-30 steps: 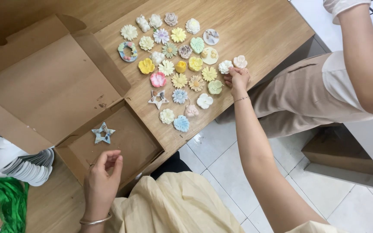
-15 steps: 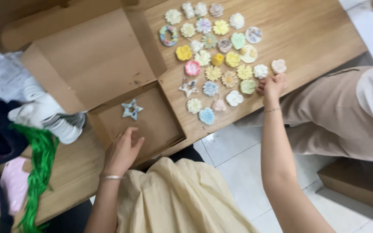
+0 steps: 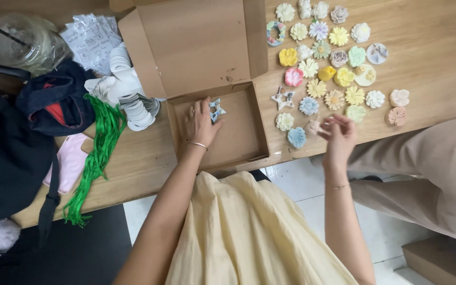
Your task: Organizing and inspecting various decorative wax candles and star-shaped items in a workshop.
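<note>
Your left hand [image 3: 200, 122] rests flat in the shallow brown cardboard box [image 3: 241, 138], fingers spread, touching the pale blue star-shaped ornament [image 3: 217, 109]. Your right hand [image 3: 338, 135] pinches a small pinkish moulded piece [image 3: 314, 126]; this loose grip risks dropping it off the worktop [image 3: 439, 79] edge.

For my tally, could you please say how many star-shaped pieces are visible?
2: blue star in the box by the left hand; white star on the table beside it. Others may be hidden.
</note>
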